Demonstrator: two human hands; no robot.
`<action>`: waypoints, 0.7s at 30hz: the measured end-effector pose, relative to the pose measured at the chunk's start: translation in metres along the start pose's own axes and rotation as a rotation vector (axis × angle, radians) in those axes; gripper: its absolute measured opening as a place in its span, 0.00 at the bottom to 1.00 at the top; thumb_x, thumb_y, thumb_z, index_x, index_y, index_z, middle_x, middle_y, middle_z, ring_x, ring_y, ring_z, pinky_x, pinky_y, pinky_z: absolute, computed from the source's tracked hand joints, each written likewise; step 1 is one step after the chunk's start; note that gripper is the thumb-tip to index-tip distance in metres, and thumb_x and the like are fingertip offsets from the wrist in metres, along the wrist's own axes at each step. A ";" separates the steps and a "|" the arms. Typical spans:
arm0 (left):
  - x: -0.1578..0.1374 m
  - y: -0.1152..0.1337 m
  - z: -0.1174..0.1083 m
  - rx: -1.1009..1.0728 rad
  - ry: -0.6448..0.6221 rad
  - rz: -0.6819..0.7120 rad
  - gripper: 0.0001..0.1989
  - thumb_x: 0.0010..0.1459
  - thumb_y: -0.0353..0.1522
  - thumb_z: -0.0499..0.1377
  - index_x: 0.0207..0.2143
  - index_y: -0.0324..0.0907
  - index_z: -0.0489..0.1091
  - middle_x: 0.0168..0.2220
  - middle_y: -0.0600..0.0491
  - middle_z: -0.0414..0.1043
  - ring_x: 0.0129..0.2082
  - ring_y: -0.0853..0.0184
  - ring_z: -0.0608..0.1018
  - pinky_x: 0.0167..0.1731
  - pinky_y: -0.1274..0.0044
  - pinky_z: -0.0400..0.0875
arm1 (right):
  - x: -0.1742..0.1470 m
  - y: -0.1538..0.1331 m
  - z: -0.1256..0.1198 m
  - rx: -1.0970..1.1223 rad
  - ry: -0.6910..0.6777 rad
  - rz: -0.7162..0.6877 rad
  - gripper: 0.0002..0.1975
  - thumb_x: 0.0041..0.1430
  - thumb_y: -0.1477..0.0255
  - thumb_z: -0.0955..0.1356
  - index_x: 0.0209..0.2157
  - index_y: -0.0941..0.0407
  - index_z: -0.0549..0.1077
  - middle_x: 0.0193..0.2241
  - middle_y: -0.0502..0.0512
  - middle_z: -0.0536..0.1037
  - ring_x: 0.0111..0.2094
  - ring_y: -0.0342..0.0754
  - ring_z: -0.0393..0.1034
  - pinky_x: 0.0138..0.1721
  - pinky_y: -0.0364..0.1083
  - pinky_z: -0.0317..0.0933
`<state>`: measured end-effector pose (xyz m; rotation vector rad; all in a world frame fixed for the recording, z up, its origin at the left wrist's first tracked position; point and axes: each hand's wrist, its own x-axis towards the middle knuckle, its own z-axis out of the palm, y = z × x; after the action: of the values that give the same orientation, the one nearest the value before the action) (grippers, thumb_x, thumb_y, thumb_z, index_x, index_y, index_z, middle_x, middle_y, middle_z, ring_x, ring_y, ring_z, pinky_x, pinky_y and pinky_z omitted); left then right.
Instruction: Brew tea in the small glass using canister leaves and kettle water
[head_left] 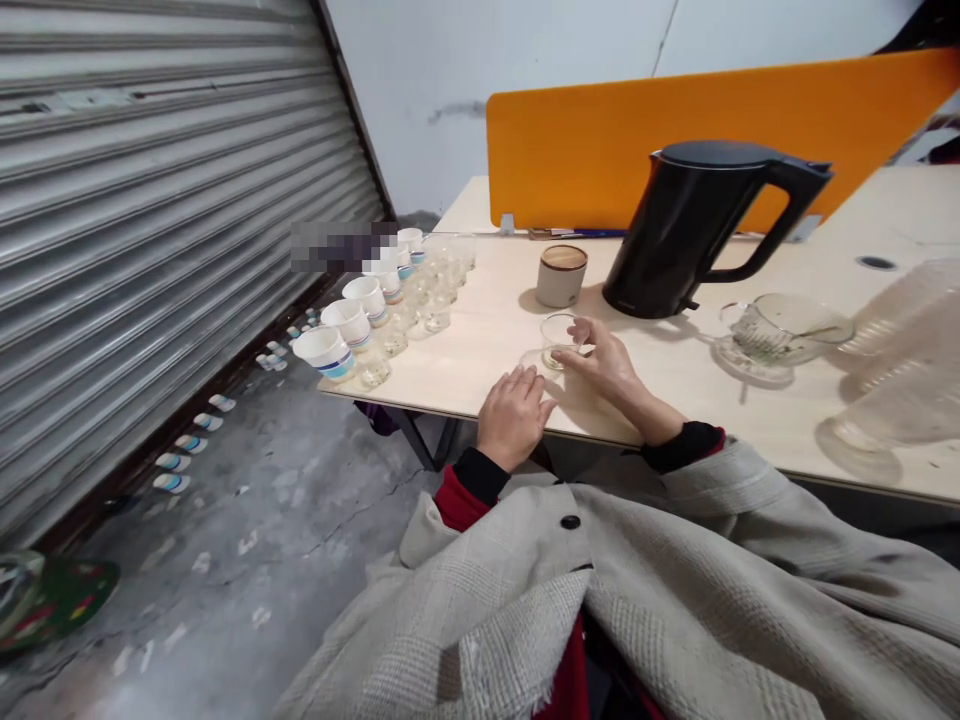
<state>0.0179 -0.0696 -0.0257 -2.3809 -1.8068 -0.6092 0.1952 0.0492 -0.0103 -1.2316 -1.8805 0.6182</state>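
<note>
Currently, in the head view, your right hand (606, 362) pinches a small clear cup (559, 331) between its fingers above the tabletop (491, 325), near the wood-lidded canister (559, 284); your left hand (513, 418) reaches flat, fingers barely parted.

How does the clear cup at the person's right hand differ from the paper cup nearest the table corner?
The clear cup is see-through, while the paper cup is opaque white with blue bands. The right hand has its fingers on the clear cup; no hand touches the paper cup. The clear cup is in front of the person, whereas the paper cup stands near the table's left corner. Both are open-topped.
</note>
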 end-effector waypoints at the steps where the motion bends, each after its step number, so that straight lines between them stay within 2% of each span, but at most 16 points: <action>1: -0.003 0.000 0.002 -0.008 0.022 0.016 0.25 0.76 0.42 0.50 0.65 0.38 0.70 0.69 0.42 0.70 0.71 0.54 0.69 0.70 0.61 0.63 | 0.002 -0.002 0.002 -0.006 0.008 -0.003 0.32 0.54 0.49 0.73 0.53 0.55 0.72 0.53 0.65 0.80 0.52 0.62 0.75 0.50 0.60 0.71; 6: -0.006 -0.001 0.006 -0.007 0.068 0.061 0.26 0.75 0.43 0.51 0.64 0.34 0.70 0.68 0.40 0.70 0.70 0.51 0.70 0.68 0.62 0.65 | 0.020 -0.028 0.017 0.053 -0.014 -0.078 0.29 0.54 0.50 0.73 0.50 0.54 0.72 0.51 0.63 0.80 0.49 0.59 0.74 0.46 0.57 0.71; 12: -0.010 -0.005 0.003 0.001 0.051 0.141 0.31 0.72 0.48 0.56 0.64 0.31 0.69 0.65 0.37 0.73 0.70 0.49 0.70 0.69 0.61 0.63 | 0.053 -0.078 0.078 0.119 -0.221 -0.173 0.29 0.52 0.53 0.74 0.50 0.54 0.71 0.50 0.62 0.79 0.49 0.58 0.73 0.48 0.55 0.70; 17: -0.015 -0.008 0.001 -0.041 0.049 0.174 0.25 0.71 0.46 0.57 0.57 0.35 0.74 0.59 0.39 0.77 0.66 0.49 0.72 0.66 0.60 0.65 | 0.070 -0.098 0.128 0.117 -0.335 -0.188 0.25 0.50 0.55 0.75 0.43 0.54 0.69 0.43 0.56 0.78 0.42 0.52 0.72 0.46 0.51 0.68; 21: -0.016 -0.008 -0.001 -0.084 0.055 0.172 0.19 0.70 0.42 0.60 0.52 0.37 0.78 0.55 0.40 0.79 0.63 0.50 0.74 0.66 0.60 0.65 | 0.073 -0.100 0.149 0.154 -0.366 -0.181 0.23 0.50 0.57 0.75 0.42 0.52 0.67 0.41 0.53 0.76 0.41 0.50 0.71 0.45 0.49 0.66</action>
<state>0.0066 -0.0822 -0.0326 -2.5118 -1.5641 -0.7351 0.0038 0.0782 0.0044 -0.8797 -2.1672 0.9174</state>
